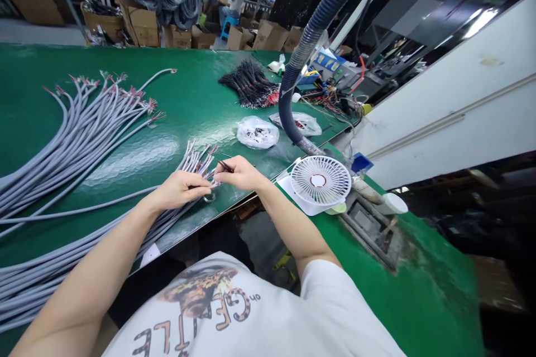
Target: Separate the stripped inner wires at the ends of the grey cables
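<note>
My left hand (182,188) is closed on the end of a grey cable (113,199), which runs in from the left. Its fingertips meet those of my right hand (238,173), where thin coloured wires show. A slim dark tool (226,166), resembling tweezers, is gripped in my right hand; its far end is partly hidden. Right behind my hands lie the stripped ends (195,159) of a grey cable bundle (54,273). That bundle stretches along the table's near edge and passes under my left forearm.
Another grey cable bundle (79,122) fans out at left. Bagged small parts (257,132) and black wires (251,83) lie farther back. A ribbed hose (288,83) hangs down at right, above a white fan (320,181) and a grimy tray (372,231). Two people sit in the background.
</note>
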`<state>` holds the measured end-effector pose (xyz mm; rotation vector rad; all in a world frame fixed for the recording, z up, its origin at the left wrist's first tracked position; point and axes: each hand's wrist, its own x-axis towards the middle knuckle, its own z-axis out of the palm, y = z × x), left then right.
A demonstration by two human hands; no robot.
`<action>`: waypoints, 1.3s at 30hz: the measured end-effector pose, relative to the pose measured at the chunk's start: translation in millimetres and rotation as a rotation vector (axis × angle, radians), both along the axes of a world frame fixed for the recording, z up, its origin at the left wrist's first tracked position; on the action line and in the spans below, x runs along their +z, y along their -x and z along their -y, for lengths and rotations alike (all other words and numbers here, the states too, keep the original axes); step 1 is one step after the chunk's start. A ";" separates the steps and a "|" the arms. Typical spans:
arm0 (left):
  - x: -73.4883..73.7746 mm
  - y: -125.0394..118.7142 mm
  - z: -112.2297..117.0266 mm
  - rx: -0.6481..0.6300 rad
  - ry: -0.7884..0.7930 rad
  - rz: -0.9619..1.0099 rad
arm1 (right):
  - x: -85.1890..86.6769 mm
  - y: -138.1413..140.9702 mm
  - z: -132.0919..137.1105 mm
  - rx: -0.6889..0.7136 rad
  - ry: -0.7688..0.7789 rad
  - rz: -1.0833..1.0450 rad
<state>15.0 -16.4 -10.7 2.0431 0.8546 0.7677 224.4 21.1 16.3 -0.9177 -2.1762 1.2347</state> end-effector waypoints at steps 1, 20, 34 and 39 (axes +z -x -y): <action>2.2 0.6 0.9 -0.040 -0.002 0.017 | -4.4 1.4 -3.3 0.011 0.173 -0.074; -0.7 -15.4 8.6 0.270 -0.087 -0.102 | -19.7 -1.0 25.2 -0.464 -0.288 -0.323; 8.8 -2.0 20.9 0.391 0.160 0.172 | -44.9 1.8 53.1 -0.329 0.016 -0.482; -6.0 -16.8 33.4 0.285 0.002 -0.100 | -14.0 -10.3 41.2 -0.226 -0.393 -0.203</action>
